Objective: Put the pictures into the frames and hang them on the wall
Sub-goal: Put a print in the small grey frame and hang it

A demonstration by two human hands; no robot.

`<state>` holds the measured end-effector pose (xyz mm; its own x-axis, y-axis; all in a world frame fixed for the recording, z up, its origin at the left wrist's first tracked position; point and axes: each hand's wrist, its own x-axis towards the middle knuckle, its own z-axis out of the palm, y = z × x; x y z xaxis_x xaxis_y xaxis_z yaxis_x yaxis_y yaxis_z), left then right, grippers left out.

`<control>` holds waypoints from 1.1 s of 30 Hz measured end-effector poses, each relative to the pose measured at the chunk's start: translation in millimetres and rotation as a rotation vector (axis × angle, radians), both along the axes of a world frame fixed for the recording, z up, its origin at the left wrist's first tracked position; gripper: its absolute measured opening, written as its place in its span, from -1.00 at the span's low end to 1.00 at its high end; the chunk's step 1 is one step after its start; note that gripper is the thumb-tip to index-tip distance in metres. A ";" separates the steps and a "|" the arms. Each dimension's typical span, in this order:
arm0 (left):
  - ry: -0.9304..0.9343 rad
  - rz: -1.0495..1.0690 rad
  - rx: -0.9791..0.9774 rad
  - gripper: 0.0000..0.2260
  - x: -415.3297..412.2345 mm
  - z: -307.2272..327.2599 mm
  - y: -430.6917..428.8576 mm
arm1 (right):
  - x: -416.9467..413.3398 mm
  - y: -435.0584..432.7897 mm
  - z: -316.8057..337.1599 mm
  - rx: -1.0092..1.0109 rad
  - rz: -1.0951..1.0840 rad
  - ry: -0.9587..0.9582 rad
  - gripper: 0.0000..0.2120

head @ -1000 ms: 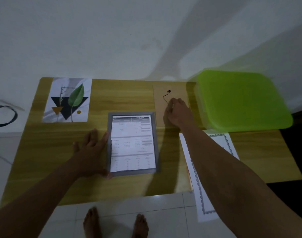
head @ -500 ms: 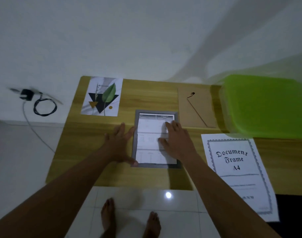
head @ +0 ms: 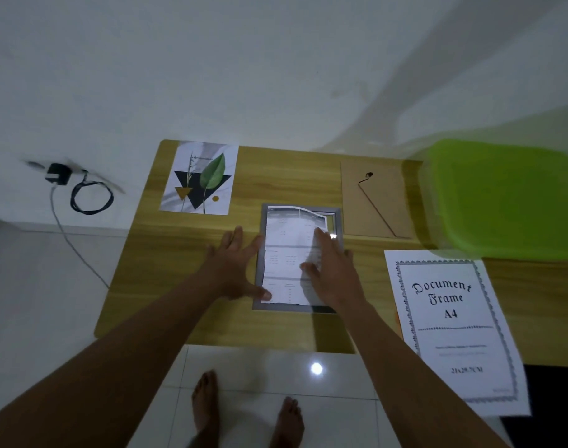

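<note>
I'm at the emptying step. My left hand (head: 235,266) lies flat and open, steadying the left rail of the grey frame (head: 338,223) near the desk's (head: 166,282) front edge. My right hand (head: 332,273), fingers spread, peels the printed insert sheet (head: 285,250) out; its far right corner curls up. Beyond the frame to the left waits the leaf picture (head: 200,179), to the right the backing board (head: 376,202). Next: lift the sheet clear and fetch the picture.

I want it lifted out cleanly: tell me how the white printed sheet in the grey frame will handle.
The white printed sheet looks thin and floppy: its far right corner already curls off the grey frame. Probably light, and likely to crease if pinched.
</note>
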<state>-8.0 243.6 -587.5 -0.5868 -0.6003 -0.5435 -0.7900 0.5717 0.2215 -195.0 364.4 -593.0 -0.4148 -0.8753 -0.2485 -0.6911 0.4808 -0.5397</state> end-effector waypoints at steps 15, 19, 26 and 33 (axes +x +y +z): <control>0.628 0.518 -0.015 -0.66 -31.5 10.4 4.6 | 4.7 -8.1 18.8 -0.250 -0.192 -0.232 -0.43; 0.828 0.686 0.064 -0.86 -37.3 21.5 2.6 | 0.3 -12.1 23.1 -0.235 -0.233 -0.268 -0.43; 0.951 0.781 0.325 -0.65 -42.6 47.2 0.1 | 2.1 -9.7 32.8 -0.184 -0.134 -0.120 -0.49; 0.968 0.759 0.281 -0.58 -55.3 77.5 -0.4 | 36.6 5.8 63.0 -0.073 0.075 0.009 -0.27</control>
<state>-63.3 243.2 -510.0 -0.3739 -0.8937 -0.2481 -0.3447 -0.1145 0.9317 -158.5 370.2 -530.0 -0.3489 -0.9198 -0.1796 -0.7286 0.3868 -0.5652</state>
